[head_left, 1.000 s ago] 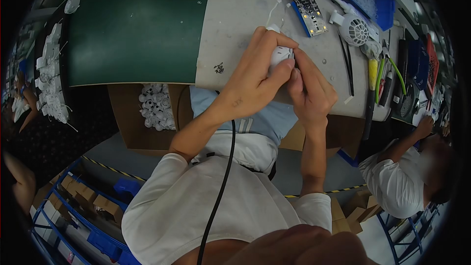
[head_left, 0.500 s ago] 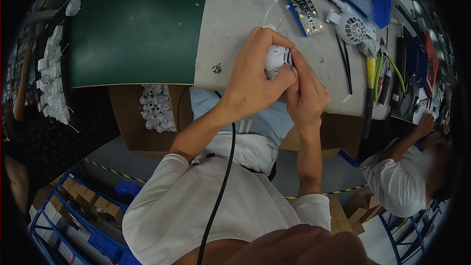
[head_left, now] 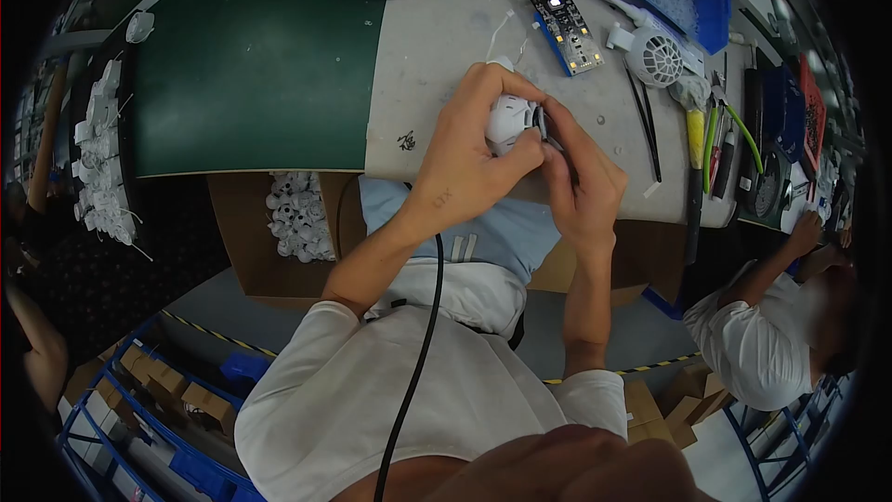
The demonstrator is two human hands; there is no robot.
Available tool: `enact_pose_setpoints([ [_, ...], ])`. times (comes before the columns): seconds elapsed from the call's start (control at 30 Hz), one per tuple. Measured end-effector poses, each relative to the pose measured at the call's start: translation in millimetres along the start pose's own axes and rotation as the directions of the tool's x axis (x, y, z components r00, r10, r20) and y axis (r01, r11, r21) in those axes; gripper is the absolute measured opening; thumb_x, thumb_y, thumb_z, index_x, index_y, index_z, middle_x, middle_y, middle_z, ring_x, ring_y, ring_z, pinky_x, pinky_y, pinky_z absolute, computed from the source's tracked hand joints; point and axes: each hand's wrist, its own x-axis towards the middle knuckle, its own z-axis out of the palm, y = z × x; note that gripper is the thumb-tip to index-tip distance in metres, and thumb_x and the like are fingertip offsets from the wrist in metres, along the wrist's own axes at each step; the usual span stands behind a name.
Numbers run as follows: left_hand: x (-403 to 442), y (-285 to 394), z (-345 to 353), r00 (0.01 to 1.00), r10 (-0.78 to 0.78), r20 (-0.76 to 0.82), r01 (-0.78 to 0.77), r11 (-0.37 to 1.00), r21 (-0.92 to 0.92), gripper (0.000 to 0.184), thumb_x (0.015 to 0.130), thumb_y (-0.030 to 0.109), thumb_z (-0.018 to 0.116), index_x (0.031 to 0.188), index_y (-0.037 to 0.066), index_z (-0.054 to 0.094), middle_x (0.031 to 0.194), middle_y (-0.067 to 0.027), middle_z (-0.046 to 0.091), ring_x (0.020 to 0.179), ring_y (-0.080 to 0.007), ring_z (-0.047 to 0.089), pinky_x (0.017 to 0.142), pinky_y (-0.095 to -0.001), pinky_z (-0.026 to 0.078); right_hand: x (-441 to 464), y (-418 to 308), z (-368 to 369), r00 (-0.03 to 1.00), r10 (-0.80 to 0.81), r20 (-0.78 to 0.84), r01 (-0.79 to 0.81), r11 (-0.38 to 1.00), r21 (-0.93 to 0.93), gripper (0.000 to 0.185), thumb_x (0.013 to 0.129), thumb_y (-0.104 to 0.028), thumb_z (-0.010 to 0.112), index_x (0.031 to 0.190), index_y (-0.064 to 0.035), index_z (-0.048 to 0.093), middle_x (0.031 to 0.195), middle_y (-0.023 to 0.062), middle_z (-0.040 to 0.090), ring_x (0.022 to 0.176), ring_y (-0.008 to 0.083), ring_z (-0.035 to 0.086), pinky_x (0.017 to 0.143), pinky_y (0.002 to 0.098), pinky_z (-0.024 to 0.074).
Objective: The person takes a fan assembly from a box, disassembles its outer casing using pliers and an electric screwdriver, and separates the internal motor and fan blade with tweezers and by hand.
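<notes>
White housing [head_left: 507, 125], pinched in left hand [head_left: 469, 147] and right hand [head_left: 590, 186], is partly covered by fingers [head_left: 517, 83], its dark end [head_left: 538, 119] unclear.

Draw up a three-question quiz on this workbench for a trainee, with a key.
1. Multiple choice: what is between the left hand and the right hand?
A) black tweezers
B) a white slotted housing
C) a screwdriver

2. True or false: the circuit board lies on the green mat.

3. Fill in the blank: the pliers have ____ handles.

Key: 1. B. 2. False; it lies on the grey worktop. 3. Green.
</notes>
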Motion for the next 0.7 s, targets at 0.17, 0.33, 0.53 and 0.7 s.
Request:
enact_pose_setpoints([
  [0.17, -1.3, 4.9, 0.3, 0.995, -0.098, 0.007, 0.099, 0.991, -0.090, 0.029, 0.086, -0.004, 0.055, 0.114, 0.002, 0.051, 0.118, -0.0063, 0.053, 0.097, -0.0084, 0.052, 0.080, -0.0213, 0.046, 3.6, 1.0, -1.2, 0.999, -0.048, 0.000, 0.048, 0.999, -0.026, 0.040, 0.086, -0.001, 0.068, 0.125, 0.0018, 0.060, 0.112, 0.0193, 0.068, 0.095, 0.0325, 0.070, 0.078, 0.0361, 0.0569],
  [0.33, -0.9, 5.0, 2.6, 0.996, -0.082, -0.042, 0.078, 0.992, -0.098, 0.032, 0.077, 0.001, 0.063, 0.107, 0.001, 0.053, 0.108, -0.0124, 0.054, 0.098, -0.0243, 0.057, 0.087, -0.0339, 0.047, 3.9, -1.8, 2.3, 0.996, -0.089, -0.025, 0.087, 0.994, -0.064, 0.042, 0.084, 0.008, 0.061, 0.125, 0.0032, 0.061, 0.115, 0.0194, 0.068, 0.095, 0.0286, 0.071, 0.079, 0.0329, 0.0559],
  [0.53, -0.1, 7.6, -7.2, 0.993, -0.084, 0.083, 0.086, 0.996, -0.013, 0.048, 0.070, 0.002, 0.070, 0.114, 0.004, 0.051, 0.110, -0.0129, 0.050, 0.104, -0.0268, 0.055, 0.090, -0.0350, 0.045, 4.9, 3.0, 3.0, 0.986, -0.165, 0.006, 0.165, 0.982, -0.092, 0.044, 0.082, 0.007, 0.063, 0.125, -0.0016, 0.061, 0.124, 0.0206, 0.063, 0.098, 0.0330, 0.070, 0.077, 0.0377, 0.0591],
  [0.7, 0.5, 3.7, -10.2, 0.994, -0.042, 0.104, 0.031, 0.994, 0.109, 0.057, 0.068, -0.001, 0.072, 0.118, 0.007, 0.047, 0.109, -0.0059, 0.053, 0.101, -0.0124, 0.052, 0.084, -0.0257, 0.045, 4.0, 6.4, 3.8, 0.986, -0.167, -0.019, 0.165, 0.984, -0.068, 0.040, 0.085, 0.006, 0.062, 0.123, -0.0023, 0.062, 0.121, 0.0199, 0.065, 0.098, 0.0323, 0.070, 0.076, 0.0373, 0.0591],
])
